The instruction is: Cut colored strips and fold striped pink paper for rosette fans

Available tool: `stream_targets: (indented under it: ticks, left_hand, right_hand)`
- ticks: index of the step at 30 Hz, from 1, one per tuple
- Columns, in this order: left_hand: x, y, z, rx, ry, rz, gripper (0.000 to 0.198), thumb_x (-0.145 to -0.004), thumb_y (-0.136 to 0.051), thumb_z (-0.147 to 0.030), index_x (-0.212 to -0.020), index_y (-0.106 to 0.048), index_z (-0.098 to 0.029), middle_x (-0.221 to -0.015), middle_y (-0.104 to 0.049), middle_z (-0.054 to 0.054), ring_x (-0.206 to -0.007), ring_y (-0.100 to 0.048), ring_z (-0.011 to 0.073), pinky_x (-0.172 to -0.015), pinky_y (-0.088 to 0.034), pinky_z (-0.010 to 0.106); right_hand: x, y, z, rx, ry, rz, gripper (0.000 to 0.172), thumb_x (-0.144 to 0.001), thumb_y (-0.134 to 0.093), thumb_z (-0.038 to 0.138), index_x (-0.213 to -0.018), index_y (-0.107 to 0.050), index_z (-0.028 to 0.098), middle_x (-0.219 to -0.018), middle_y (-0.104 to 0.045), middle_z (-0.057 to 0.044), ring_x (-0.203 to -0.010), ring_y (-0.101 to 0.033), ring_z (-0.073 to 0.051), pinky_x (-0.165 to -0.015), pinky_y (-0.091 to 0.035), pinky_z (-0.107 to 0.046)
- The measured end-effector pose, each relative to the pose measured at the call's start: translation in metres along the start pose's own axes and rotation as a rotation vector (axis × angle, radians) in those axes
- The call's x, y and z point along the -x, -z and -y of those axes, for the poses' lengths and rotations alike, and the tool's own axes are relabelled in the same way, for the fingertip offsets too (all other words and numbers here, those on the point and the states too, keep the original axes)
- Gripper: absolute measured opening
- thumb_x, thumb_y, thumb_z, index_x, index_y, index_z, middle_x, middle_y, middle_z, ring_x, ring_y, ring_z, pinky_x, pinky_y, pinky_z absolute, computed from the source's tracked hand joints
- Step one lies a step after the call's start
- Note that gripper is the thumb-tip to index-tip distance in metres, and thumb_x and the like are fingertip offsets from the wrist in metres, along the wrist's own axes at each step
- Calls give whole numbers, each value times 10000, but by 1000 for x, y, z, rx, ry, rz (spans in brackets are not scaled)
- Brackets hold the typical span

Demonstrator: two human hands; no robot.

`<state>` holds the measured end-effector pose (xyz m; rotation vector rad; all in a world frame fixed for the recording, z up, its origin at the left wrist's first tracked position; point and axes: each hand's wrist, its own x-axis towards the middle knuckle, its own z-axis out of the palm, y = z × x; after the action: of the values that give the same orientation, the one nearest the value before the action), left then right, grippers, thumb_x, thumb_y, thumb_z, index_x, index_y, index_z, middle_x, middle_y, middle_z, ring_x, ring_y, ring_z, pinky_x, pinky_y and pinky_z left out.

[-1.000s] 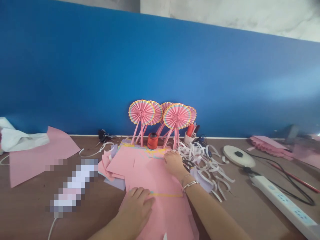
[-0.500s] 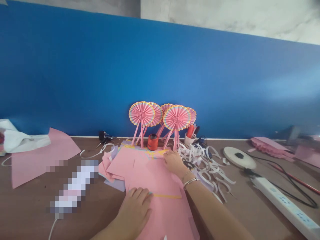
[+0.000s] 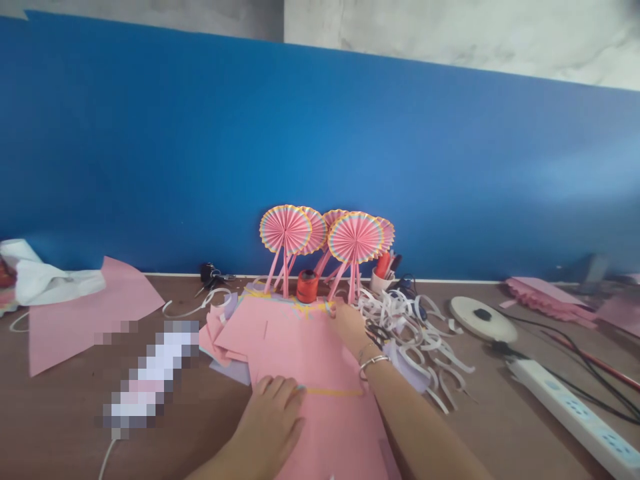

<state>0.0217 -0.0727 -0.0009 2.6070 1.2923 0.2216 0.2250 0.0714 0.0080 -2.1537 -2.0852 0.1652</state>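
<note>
My left hand lies flat on pink paper sheets, fingers stretched out, its fingertips beside a yellow edge strip that runs across the paper. At the far edge of the sheets my right hand has its fingers bent together by thin yellow paper scraps. What its fingertips pinch is too small to make out. Just beyond stands an orange-red spool with a dark top. Several pleated pink round paper fans with yellow and blue rims stand on pink sticks behind it.
White curled paper strips are heaped right of my right hand. A white power strip, a round cream disc and black cables lie farther right. A cup of pens stands at the back. A large pink sheet is at left.
My right hand's fingers have drawn closer together at the paper's far edge, and its wrist has shifted slightly left. My left hand stays on the paper. The view has shifted slightly.
</note>
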Motion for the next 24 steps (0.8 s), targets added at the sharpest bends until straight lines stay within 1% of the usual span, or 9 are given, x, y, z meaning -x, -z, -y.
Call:
stream_targets:
  ticks: [3,6,9,11,14,17,19,22,24]
  left_hand:
    - [0,2,0,10,-3,-2,306,-899,-431,-300,-1174,-539,-220,-1143,-569,63,-1018,-475,239,-907,-320,412]
    - [1,3,1,13,-19,-18,283,-899,-430,-280,-1147,-552,-223,-1143,-565,60,-1019,-469,225,-913,-315,394]
    - [1,2,2,10,-27,-32,275,-899,-433,-280,-1140,-552,-222,-1131,-567,56,-1011,-468,220,-908,-316,387]
    - [1,1,3,3,-23,-42,284,-900,-429,-280,-1153,-544,-220,-1115,-572,56,-998,-470,221,-897,-320,388]
    - [1,0,4,-11,-17,-65,312,-899,-425,-268,-1191,-520,-214,-1098,-576,54,-965,-478,219,-881,-328,389]
    - [1,-2,6,-33,-44,-97,320,-896,-420,-235,-1204,-506,-209,-1088,-582,52,-941,-482,212,-869,-332,381]
    - [1,-5,7,-56,-79,-130,294,-889,-420,-194,-1162,-528,-205,-1075,-586,54,-934,-482,207,-857,-333,370]
    - [1,-11,10,-60,-113,-180,246,-875,-432,-156,-1077,-563,-203,-1055,-586,49,-927,-480,205,-839,-331,363]
    - [1,-13,10,-40,-108,-206,240,-872,-430,-150,-1060,-567,-209,-1070,-573,47,-937,-476,208,-839,-327,365]
  right_hand:
    - [-4,-1,5,-56,-80,17,242,-834,-486,255,-986,-624,128,-947,-686,-159,-915,-638,-243,-697,-404,-280]
    - [-7,-1,10,-115,-127,26,208,-815,-510,233,-921,-653,124,-942,-686,-166,-912,-640,-248,-675,-403,-274]
    - [-9,-1,11,-180,-148,24,173,-778,-529,186,-838,-680,127,-878,-697,-154,-852,-649,-248,-638,-395,-269]
    - [-8,1,9,-230,-137,17,165,-761,-537,177,-805,-690,132,-825,-702,-133,-805,-649,-237,-618,-389,-262]
    - [-2,6,1,-308,-96,-1,182,-761,-524,175,-797,-694,120,-773,-700,-116,-739,-637,-218,-606,-390,-257]
    - [8,13,-7,-398,-11,-23,215,-775,-493,160,-825,-700,131,-853,-705,-100,-792,-627,-203,-663,-414,-253]
    - [20,16,-11,-460,62,-14,229,-774,-488,153,-846,-705,158,-873,-709,-65,-816,-625,-183,-700,-429,-239]
    - [43,16,-12,-553,159,50,258,-764,-475,144,-861,-710,188,-816,-711,-32,-765,-625,-172,-694,-444,-246]
    - [60,14,-9,-652,254,129,262,-772,-454,150,-855,-698,194,-870,-698,-36,-796,-608,-179,-699,-437,-260]
